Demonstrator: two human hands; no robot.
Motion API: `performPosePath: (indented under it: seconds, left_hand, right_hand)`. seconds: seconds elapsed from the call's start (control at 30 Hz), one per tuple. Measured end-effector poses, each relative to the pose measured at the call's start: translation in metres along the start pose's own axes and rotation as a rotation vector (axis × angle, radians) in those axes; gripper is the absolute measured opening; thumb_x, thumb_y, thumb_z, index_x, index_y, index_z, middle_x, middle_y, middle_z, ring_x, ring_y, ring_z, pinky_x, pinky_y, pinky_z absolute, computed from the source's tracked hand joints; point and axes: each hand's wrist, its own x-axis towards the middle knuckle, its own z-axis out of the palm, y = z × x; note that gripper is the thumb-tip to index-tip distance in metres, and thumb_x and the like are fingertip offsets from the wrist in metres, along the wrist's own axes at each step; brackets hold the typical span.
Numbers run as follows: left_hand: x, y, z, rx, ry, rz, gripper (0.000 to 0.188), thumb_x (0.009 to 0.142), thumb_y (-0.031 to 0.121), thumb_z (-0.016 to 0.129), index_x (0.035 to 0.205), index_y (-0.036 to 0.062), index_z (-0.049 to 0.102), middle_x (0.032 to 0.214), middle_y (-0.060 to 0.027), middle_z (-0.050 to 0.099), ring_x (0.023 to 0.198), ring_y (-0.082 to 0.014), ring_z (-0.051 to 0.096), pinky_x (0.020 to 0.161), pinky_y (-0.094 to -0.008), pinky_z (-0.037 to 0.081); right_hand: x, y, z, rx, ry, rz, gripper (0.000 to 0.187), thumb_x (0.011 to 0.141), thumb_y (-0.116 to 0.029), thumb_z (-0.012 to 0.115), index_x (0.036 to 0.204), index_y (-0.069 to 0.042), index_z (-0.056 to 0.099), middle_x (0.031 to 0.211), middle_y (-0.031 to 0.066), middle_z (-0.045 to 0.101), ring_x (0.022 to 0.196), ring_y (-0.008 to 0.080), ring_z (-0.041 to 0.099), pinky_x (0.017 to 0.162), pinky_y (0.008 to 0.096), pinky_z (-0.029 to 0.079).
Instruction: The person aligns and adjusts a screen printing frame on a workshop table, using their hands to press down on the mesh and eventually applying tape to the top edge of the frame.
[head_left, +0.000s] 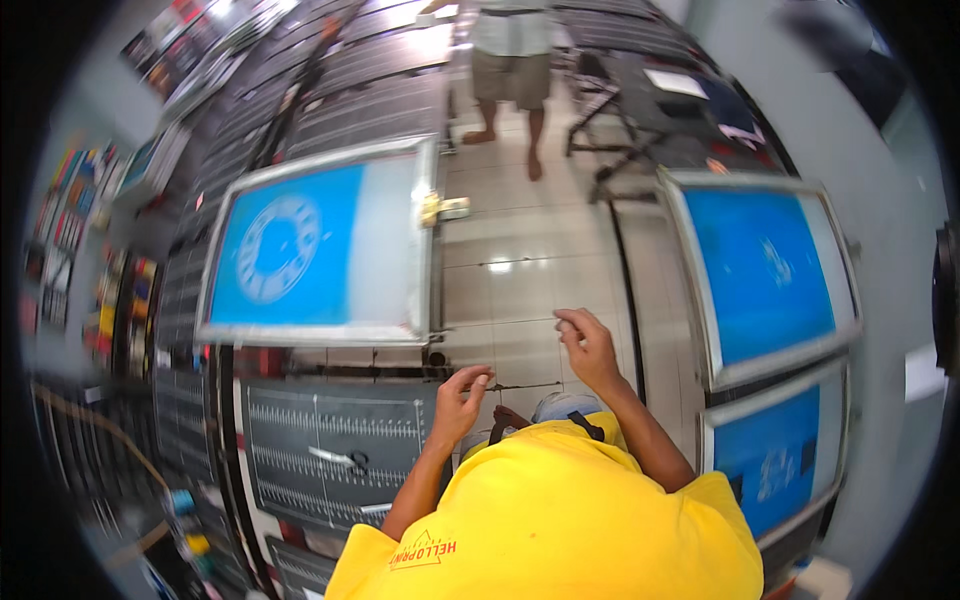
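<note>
Both of my hands are raised over the walkway in front of my body, apart from each other and touching nothing. My left hand [462, 402] has loosely bent fingers with nothing in them. It is nearest to a dark board [390, 410] with white ruler markings, where scissors [340, 459] lie. A little farther forward, my right hand [590, 352] is empty too, its fingers partly stretched and apart. On the left, beyond my left hand, a screen-printing frame [355, 240] with blue mesh and a ring-shaped pattern lies on a long dark table.
To the right stand two more blue screen-printing frames, a farther one [765, 270] and a nearer one [775, 465]. Tiled floor [520, 290] runs ahead between the tables. A person [512, 60] in shorts stands barefoot at its far end. Shelves [120, 300] with colourful items line the left.
</note>
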Motion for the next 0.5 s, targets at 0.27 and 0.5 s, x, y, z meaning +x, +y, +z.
performPosePath:
  seconds: [0.27, 0.5]
  left_hand:
    - [-0.019, -0.004, -0.036, -0.351, 0.487, -0.088, 0.022, 0.101, 0.015, 0.059, 0.115, 0.001, 0.067, 0.103, -0.0092, 0.072, 0.096, -0.0147, 0.067, 0.084, -0.0286, 0.053]
    - [0.016, -0.021, -0.071, -0.199, 1.065, -0.125, 0.049, 0.099, 0.021, 0.065, 0.138, -0.0029, 0.047, 0.112, -0.0074, 0.058, 0.089, -0.0127, 0.056, 0.078, -0.0293, 0.05]
  right_hand:
    - [0.12, -0.002, 0.063, 0.109, -0.241, -0.114, 0.019, 0.098, -0.008, 0.056, 0.112, -0.002, 0.068, 0.088, 0.0085, 0.066, 0.074, 0.0157, 0.065, 0.062, 0.026, 0.05]
    - [0.288, -0.025, 0.16, -0.069, -0.409, -0.418, 0.025, 0.097, -0.018, 0.06, 0.112, 0.001, 0.066, 0.097, 0.0155, 0.065, 0.081, 0.0254, 0.066, 0.067, 0.0349, 0.053]
